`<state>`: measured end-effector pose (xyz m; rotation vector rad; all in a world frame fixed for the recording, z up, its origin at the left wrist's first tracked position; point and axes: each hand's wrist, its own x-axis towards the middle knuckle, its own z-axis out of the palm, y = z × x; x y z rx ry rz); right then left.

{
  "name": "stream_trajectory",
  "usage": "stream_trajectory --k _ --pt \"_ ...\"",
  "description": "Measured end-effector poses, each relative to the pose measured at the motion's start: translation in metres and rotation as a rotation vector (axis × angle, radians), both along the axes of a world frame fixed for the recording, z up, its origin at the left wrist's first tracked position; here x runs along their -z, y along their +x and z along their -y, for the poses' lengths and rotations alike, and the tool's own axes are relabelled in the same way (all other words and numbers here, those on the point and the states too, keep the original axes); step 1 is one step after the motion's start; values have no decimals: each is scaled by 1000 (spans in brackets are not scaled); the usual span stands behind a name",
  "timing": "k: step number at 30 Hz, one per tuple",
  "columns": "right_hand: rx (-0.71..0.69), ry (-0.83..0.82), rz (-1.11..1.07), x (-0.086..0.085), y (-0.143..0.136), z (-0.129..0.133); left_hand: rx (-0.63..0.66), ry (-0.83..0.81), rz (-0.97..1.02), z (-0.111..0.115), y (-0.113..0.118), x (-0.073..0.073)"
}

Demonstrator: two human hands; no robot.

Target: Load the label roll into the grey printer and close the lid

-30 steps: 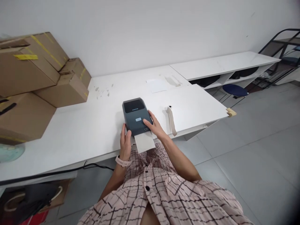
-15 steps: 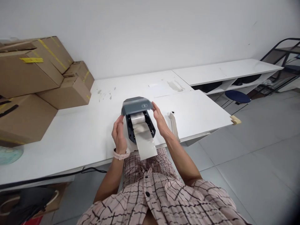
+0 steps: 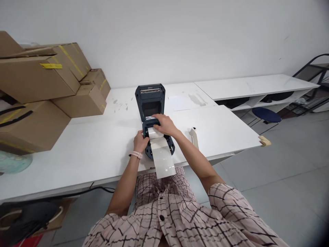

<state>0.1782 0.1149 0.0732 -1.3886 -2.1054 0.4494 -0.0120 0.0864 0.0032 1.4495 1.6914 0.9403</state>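
1. Our left hand [image 3: 139, 142] touches the printer's [image 3: 149, 122] left side, its fingers' grip unclear.
2. By the worktop's [image 3: 102, 144] near edge, it sits open; tugging the overhanging strip [image 3: 163, 162] could unspool the roll [image 3: 156, 133].
3. Our right hand [image 3: 166, 125] covers that roll; clamped or not, we cannot tell.

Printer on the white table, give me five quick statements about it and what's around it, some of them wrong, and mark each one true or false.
1. The lid of the printer stands open. True.
2. The left hand is on the cardboard boxes. False: it is at the printer's left side.
3. The right hand is at the white roll inside the printer. True.
4. The stool has a red seat. False: the seat is dark blue.
5. The paper strip comes out toward the person. True.
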Motion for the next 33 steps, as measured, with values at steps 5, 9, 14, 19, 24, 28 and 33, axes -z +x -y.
stream_trajectory --k 5,9,14,19,24,28,33 --pt "-246 -263 392 14 -21 -18 -7 19 27 -4 1 6" --pt "-230 -332 427 10 -26 -27 -13 22 65 -1 3 6" --pt "-455 -332 -17 -21 22 -7 -35 32 82 0 3 7" --pt "-365 -240 -385 -44 100 16 -33 34 101 0 3 11" --pt "4 -260 -326 -2 139 -6 -34 0 153 -1 3 14" --pt "161 -359 -312 38 144 -20 -56 26 177 -3 3 17" --pt "102 -429 -453 49 185 7 -59 54 236 -3 3 19"
